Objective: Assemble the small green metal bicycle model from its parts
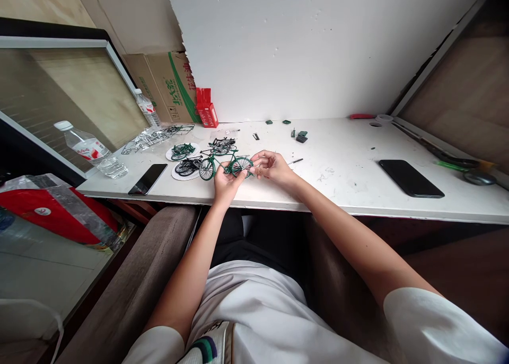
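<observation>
A green model bicycle [225, 165] is held up over the front of the white table, its wheels facing me side-on. My left hand [226, 182] grips it from below, around the pedal area and the lower frame. At the rear wheel, my right hand [272, 167] has its thumb and forefinger pinched together; whether a small part sits between them is too small to tell. Just behind and left lie a round plate with green bicycle parts [183, 150], another with black bicycle parts [186, 166], and more assembled dark pieces [222, 145].
Plastic part frames [159, 135] lie at the back left beside two water bottles [93, 152] and a phone [148, 179]. A red box [207, 108] stands before a carton [167, 85]. Small dark blocks [301, 137] and a tweezer-like tool [296, 161] lie behind my right hand; another phone [410, 178] is right.
</observation>
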Tool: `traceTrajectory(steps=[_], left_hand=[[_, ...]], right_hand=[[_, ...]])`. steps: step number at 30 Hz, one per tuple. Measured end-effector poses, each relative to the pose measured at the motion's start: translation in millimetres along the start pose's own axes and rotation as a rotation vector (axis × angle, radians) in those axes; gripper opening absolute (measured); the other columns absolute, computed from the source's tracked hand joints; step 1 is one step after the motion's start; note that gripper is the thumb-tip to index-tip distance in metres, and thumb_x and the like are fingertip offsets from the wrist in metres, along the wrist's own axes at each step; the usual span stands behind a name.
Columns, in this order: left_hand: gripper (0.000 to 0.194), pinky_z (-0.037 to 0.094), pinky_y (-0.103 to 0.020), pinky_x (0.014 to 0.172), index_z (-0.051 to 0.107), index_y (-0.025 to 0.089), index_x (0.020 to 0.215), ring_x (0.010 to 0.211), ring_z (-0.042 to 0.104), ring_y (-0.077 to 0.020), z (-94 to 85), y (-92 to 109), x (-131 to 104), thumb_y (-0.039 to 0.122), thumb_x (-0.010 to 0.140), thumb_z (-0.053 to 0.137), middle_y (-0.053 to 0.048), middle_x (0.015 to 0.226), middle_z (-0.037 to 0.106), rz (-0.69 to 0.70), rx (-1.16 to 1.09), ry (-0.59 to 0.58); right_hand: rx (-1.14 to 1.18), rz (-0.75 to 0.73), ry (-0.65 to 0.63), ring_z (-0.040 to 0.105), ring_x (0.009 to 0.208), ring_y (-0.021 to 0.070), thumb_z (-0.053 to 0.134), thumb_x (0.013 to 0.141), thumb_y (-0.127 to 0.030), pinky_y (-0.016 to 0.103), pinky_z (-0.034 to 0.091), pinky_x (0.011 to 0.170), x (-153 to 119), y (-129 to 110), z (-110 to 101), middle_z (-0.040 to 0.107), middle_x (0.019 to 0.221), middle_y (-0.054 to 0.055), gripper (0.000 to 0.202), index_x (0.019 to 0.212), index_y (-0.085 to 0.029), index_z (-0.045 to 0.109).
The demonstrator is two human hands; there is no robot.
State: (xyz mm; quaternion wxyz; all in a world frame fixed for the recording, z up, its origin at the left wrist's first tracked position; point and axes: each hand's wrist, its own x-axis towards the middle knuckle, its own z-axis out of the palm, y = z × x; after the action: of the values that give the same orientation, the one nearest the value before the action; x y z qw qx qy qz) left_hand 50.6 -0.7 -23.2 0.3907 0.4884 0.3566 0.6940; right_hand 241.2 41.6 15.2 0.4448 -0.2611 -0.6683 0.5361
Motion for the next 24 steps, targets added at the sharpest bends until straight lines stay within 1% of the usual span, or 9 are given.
traceTrajectory(steps=[7,13,16,20,24], left_hand=[[0.058,0.063,-0.042,0.094,0.060,0.020,0.107,0.091,0.077,-0.0219,0.9,0.5,-0.4,0.041,0.068,0.097,-0.007,0.100,0.076,-0.006,0.018,0.023],[0.059,0.062,-0.041,0.096,0.059,0.020,0.110,0.094,0.077,-0.0223,-1.2,-2.5,-0.1,0.042,0.069,0.096,-0.008,0.104,0.077,-0.010,0.025,0.005],[0.059,0.062,-0.041,0.096,0.059,0.020,0.111,0.095,0.077,-0.0221,-2.0,-3.3,0.1,0.041,0.070,0.096,-0.008,0.104,0.077,-0.005,0.016,0.002],[0.058,0.062,-0.041,0.096,0.060,0.020,0.110,0.095,0.077,-0.0227,-1.9,-2.3,-0.4,0.041,0.069,0.096,-0.009,0.105,0.077,-0.016,0.026,-0.005],[0.058,0.062,-0.040,0.095,0.061,0.020,0.109,0.094,0.076,-0.0220,-0.3,1.3,-1.3,0.041,0.068,0.097,-0.009,0.104,0.077,-0.016,0.029,0.003]], right_hand=[[0.010,-0.015,0.000,0.065,0.061,0.0132,0.099,0.067,-0.049,0.024,0.039,0.048,-0.3,-1.0,1.8,0.075,0.087,0.003,0.058,0.105,-0.018,0.067],[0.023,-0.031,-0.002,0.063,0.059,0.0118,0.100,0.066,-0.047,0.024,0.040,0.047,1.1,1.0,0.7,0.074,0.091,0.004,0.059,0.104,-0.017,0.067],[0.030,-0.026,0.003,0.064,0.061,0.0124,0.101,0.065,-0.047,0.025,0.045,0.051,1.8,2.5,-0.3,0.074,0.090,0.004,0.058,0.104,-0.017,0.069],[0.023,-0.044,0.044,0.066,0.065,0.0149,0.101,0.063,-0.048,0.032,0.056,0.063,3.4,6.2,-1.5,0.075,0.086,0.004,0.057,0.101,-0.017,0.073],[-0.035,-0.081,0.074,0.065,0.065,0.0154,0.100,0.065,-0.049,0.033,0.057,0.065,4.8,8.7,-3.3,0.076,0.088,0.006,0.053,0.100,-0.017,0.076]])
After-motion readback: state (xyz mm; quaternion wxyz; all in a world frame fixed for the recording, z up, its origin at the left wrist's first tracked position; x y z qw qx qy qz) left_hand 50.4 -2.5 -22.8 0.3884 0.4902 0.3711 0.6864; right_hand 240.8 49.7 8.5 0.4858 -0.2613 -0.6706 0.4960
